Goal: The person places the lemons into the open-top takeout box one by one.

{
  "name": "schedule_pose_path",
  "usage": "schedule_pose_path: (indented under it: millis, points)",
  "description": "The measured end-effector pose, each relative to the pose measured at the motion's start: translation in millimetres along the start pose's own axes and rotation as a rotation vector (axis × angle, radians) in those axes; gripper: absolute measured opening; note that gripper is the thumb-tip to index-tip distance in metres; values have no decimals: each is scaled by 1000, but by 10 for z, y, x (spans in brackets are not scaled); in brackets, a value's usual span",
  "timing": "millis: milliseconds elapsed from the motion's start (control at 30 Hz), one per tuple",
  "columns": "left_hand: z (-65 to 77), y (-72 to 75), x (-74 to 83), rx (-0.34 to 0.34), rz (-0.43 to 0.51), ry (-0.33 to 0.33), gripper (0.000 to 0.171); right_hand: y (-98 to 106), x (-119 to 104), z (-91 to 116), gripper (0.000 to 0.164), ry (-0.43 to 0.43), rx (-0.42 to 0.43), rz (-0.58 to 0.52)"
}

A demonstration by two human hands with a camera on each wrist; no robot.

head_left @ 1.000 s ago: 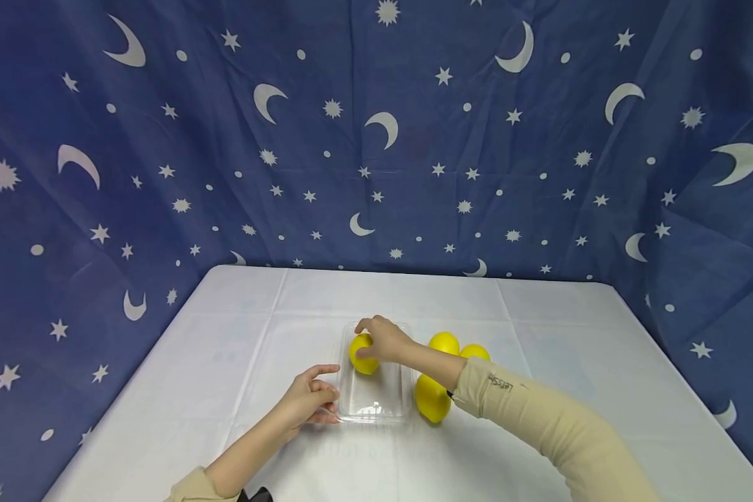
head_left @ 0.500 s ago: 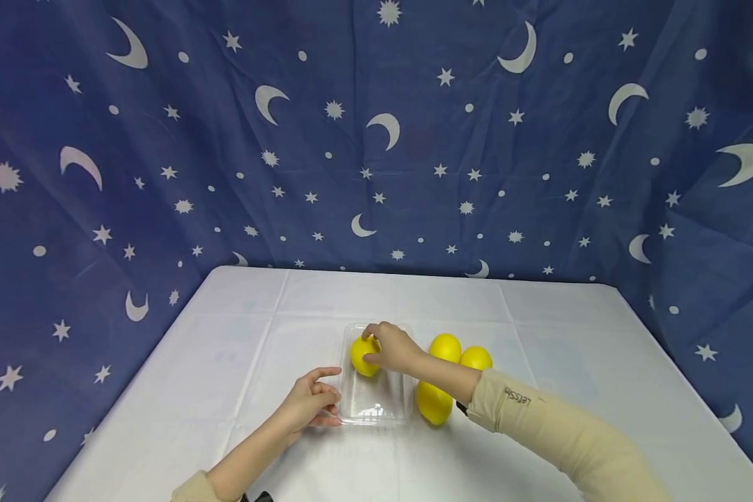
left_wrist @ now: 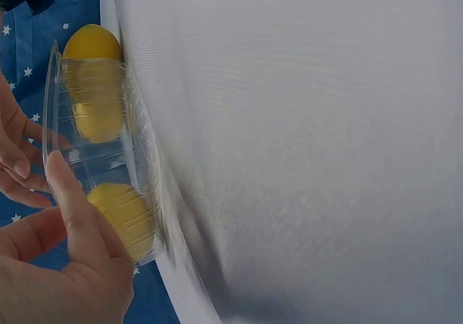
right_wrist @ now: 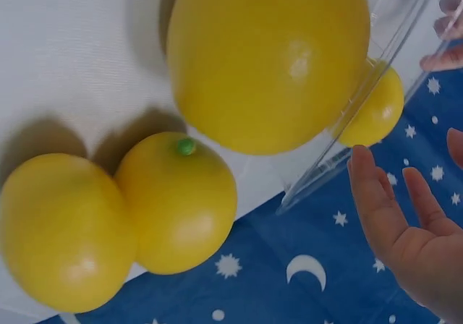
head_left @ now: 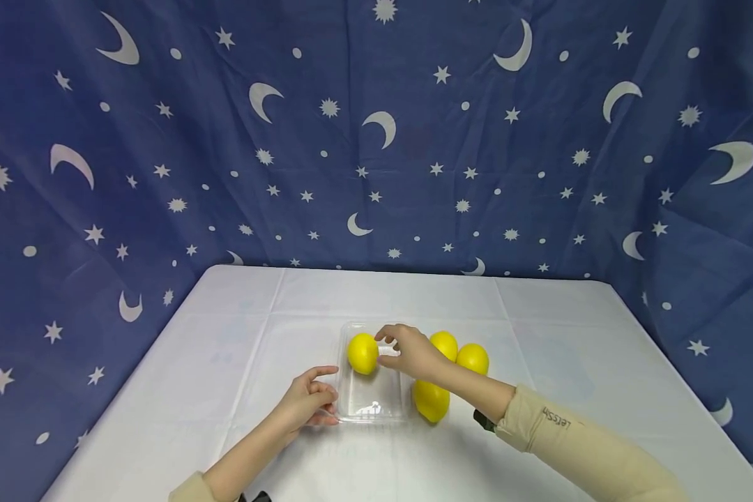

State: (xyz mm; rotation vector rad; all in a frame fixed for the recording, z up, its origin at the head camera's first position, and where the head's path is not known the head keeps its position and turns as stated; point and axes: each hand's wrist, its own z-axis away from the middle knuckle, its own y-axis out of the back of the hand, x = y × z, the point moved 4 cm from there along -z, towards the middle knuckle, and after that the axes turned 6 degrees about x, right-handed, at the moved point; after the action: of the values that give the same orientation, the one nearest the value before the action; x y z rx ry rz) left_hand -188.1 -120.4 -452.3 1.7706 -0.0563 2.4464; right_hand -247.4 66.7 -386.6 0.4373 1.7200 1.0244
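One yellow lemon (head_left: pixel 362 354) lies in the far left part of a clear plastic container (head_left: pixel 374 411). Just right of that lemon is my right hand (head_left: pixel 417 354), its fingers parted and holding nothing. The right wrist view also has this hand (right_wrist: pixel 405 223) apart from the lemon (right_wrist: pixel 377 111) behind the clear wall. My left hand (head_left: pixel 307 401) rests at the container's left side with fingertips against its edge. In the left wrist view, a finger of the left hand (left_wrist: pixel 79 266) touches the container's wall (left_wrist: pixel 108 150).
To the right of the container sit a near lemon (head_left: pixel 431 401), a far lemon (head_left: pixel 443 344) and a third lemon (head_left: pixel 473 358), partly behind my right forearm. A white cloth covers the table (head_left: pixel 257 300). A blue star-and-moon curtain (head_left: pixel 414 153) hangs around it.
My right hand has let go of the lemon in the container and drawn back to the right. That lemon stays in place. The left hand has kept its position.
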Motion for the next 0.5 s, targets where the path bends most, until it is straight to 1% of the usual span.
schedule_pose_path:
  millis: [300,500]
  points:
    - [-4,5,10,-1,-2,-1,53,215,94,183,27,-61,32,-33]
    - [-7,11,3,-5,-9,3,53,308,157,271,27,-52,36,-51]
